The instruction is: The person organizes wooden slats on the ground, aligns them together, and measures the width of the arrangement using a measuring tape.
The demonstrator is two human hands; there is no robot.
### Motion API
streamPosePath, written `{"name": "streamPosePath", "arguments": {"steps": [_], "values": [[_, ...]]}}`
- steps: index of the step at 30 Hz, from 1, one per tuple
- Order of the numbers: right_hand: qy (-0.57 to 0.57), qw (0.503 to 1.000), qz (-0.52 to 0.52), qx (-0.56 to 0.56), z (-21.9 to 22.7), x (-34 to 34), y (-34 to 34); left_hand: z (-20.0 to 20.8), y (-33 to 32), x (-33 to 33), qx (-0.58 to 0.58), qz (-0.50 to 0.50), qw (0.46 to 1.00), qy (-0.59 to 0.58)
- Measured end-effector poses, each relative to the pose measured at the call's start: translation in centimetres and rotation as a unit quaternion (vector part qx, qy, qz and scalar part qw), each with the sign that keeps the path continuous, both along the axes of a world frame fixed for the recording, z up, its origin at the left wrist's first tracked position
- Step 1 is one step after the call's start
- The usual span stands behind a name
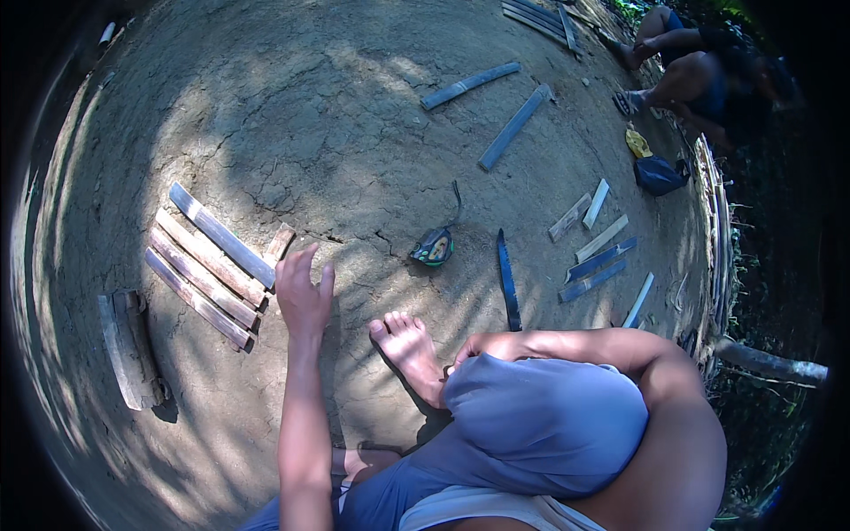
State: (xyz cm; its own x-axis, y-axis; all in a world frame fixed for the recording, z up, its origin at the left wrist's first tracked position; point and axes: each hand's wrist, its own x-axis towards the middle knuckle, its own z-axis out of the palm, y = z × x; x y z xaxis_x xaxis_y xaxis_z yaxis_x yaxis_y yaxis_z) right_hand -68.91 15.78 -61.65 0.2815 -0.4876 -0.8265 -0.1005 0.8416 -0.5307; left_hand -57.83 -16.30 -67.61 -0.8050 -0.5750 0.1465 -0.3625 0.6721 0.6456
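Observation:
My left hand (pixel 303 290) reaches out over the dirt with its fingers apart and nothing in them. Its fingertips are close to a short wooden piece (pixel 279 242) and the near ends of several split bamboo slats, among them a dark slat (pixel 221 234) and a pale brown slat (pixel 209 257). My right hand (pixel 485 346) is curled in at my shin, beside my raised knee. The knee partly covers its fingers, so what they grip, if anything, is hidden. Just beyond my right forearm lies a dark saw blade (pixel 507 281); its lower end is out of sight behind the arm.
A thick split log (pixel 131 350) lies at far left. Ahead sits a dark patterned pouch (pixel 433 246) with a strap. Loose bamboo strips (pixel 514 127) and shorter pieces (pixel 605 239) are scattered rightward. A black bag (pixel 660 175) rests near another seated person (pixel 699 80).

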Motion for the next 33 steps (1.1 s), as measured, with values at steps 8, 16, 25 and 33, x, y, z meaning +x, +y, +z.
{"name": "streamPosePath", "arguments": {"steps": [8, 16, 25, 33], "values": [[0.594, 0.759, 0.017, -0.268, 0.2, -6.6, -3.8, -1.4, 11.4, -10.2, 0.054, -0.234, 0.956, -0.171], [0.529, 0.771, 0.152, -0.319, -3.4, -11.8, -8.4, -3.4, 9.7, -9.1, 0.176, -0.17, 0.969, -0.025], [0.289, 0.881, 0.127, -0.352, 0.9, -8.1, -19.3, -1.8, 2.3, 2.3, 0.588, 0.027, 0.802, 0.097], [0.332, 0.857, 0.306, -0.249, 4.7, -3.8, -27.7, 0.0, -0.3, 9.6, 0.537, 0.104, 0.825, 0.141]]}}
